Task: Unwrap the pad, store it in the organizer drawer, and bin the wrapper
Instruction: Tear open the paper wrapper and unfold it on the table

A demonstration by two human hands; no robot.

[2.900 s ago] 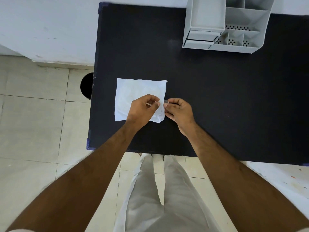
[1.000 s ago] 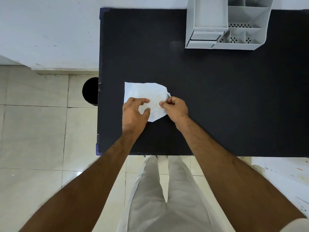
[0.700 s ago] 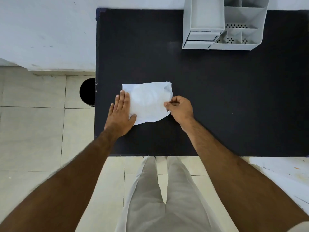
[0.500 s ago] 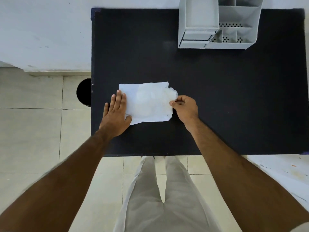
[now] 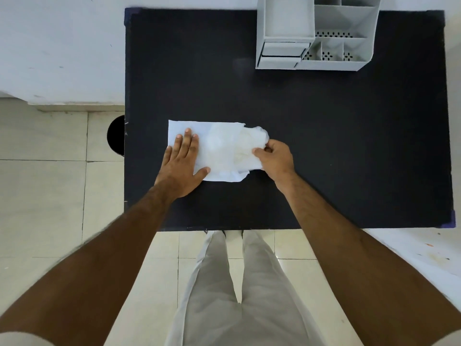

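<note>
Lying on the black table (image 5: 324,146), near its front-left part: white wrapper (image 5: 219,148), partly peeled, pad showing faintly through. Pressing flat on wrapper's left end: left hand (image 5: 183,162), fingers spread wide. Pinching wrapper's crumpled right edge: right hand (image 5: 274,158). Standing at far edge, well apart: grey organizer (image 5: 314,33), drawer (image 5: 282,52) closed. Sitting on floor beside table's left edge: dark bin (image 5: 116,136).

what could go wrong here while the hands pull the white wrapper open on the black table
The right hand pinches only the crumpled end of the wrapper, so the thin sheet may tear instead of opening cleanly. The left hand lies flat on the other end; if it slips, the whole packet could slide along the table. The pad's outline is hard to tell from the wrapper, so it might get pulled and creased as well.
</note>
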